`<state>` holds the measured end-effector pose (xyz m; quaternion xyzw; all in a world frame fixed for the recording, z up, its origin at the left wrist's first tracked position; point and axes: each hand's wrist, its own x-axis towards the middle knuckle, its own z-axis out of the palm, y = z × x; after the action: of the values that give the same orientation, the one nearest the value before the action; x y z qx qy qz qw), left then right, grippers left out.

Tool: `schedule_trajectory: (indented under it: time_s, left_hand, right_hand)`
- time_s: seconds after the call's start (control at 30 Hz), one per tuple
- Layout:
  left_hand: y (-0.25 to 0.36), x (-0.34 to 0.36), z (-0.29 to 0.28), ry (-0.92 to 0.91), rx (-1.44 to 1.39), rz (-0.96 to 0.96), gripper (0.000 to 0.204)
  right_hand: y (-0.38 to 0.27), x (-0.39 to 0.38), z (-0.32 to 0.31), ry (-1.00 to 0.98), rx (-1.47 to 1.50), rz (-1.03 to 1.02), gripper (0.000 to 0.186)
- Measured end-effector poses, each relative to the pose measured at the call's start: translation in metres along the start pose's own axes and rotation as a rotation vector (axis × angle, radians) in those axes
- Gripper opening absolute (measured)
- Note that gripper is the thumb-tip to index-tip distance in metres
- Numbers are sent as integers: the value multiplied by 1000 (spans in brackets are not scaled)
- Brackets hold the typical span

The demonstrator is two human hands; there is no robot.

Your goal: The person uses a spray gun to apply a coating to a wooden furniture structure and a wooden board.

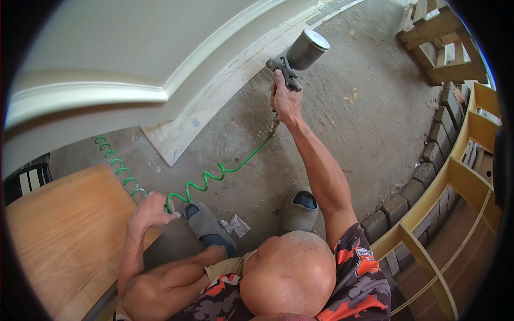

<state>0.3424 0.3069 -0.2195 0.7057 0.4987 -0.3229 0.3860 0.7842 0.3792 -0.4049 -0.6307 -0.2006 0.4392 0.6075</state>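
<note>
My right hand is wrapped round a dark metal spray gun, held out in the upper middle of the view, with a grey cup and white lid on top. A green coiled air hose runs down from the gun's base to my left hand, whose fingers are closed on it at lower left, and continues up toward the wall. A tan wooden board lies left of my left hand.
A white moulded wall and pale strip border the grey floor. Wooden pallets, stacked blocks and a yellowish shelved frame stand on the right. A crumpled scrap lies by my sandalled feet.
</note>
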Motion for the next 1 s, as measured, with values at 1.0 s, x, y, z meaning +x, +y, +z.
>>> schedule_trajectory:
  time_s: [1.0]
  left_hand:
    - [-161, -38, 44, -42, -75, -70, 29]
  right_hand:
    - [66, -207, 118, -357, -112, 94, 55]
